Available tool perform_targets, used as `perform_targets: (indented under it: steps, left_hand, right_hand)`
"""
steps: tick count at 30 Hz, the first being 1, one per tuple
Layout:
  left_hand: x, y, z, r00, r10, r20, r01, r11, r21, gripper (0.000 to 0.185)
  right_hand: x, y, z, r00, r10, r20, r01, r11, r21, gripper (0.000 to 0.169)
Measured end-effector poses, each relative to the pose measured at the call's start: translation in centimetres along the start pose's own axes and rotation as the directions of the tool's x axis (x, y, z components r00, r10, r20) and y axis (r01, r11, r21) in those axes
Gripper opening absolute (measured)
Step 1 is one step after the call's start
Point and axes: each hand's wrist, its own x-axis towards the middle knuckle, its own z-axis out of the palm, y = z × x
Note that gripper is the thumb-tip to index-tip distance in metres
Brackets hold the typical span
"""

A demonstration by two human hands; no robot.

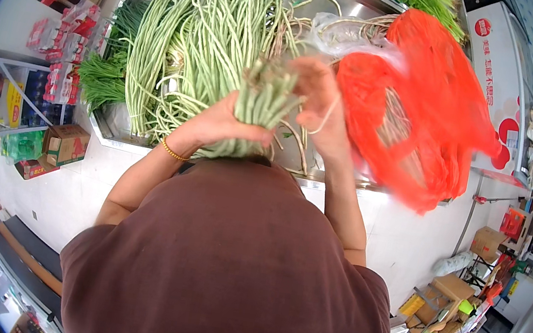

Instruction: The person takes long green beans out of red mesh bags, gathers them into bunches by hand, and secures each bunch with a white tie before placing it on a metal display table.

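My left hand (221, 121) is wrapped around a bundle of green long beans (263, 99), its stem ends pointing up and away from me. Beside the bundle's tips, my right hand (319, 107) is raised with curved fingers, a thin pale strand near its thumb; blur hides whether it pinches anything. A large heap of long beans (214, 29) lies in the metal display tray (120, 142) beyond my left hand. Right of my right hand, red plastic bags (441, 105) hold brownish-purple long beans (395, 118). A clear plastic bag (353, 37) lies behind them with more dark beans.
Bunches of thin green leafy vegetables (104, 77) lie at the tray's left end, and leafy greens (425, 1) at its back right. A white printed box (495, 87) stands to the right. Packs of red-labelled bottles (69, 51) and a cardboard carton (65, 144) are at the left.
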Motion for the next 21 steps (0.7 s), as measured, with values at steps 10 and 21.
perform_targets:
  steps: [10,21]
  left_hand:
    - [0.9,1.9,1.2,0.971,-0.161,0.180,0.150,0.986,0.071,0.027]
    - [0.6,1.5,4.4,0.985,0.125,0.115,-0.165,0.867,0.471,0.025]
  right_hand:
    - [1.8,-3.4,0.1,0.948,0.252,0.194,-0.157,0.901,-0.404,0.068]
    - [7.7,-2.4,-3.5,0.450,0.760,0.468,-0.010,0.528,-0.849,0.039]
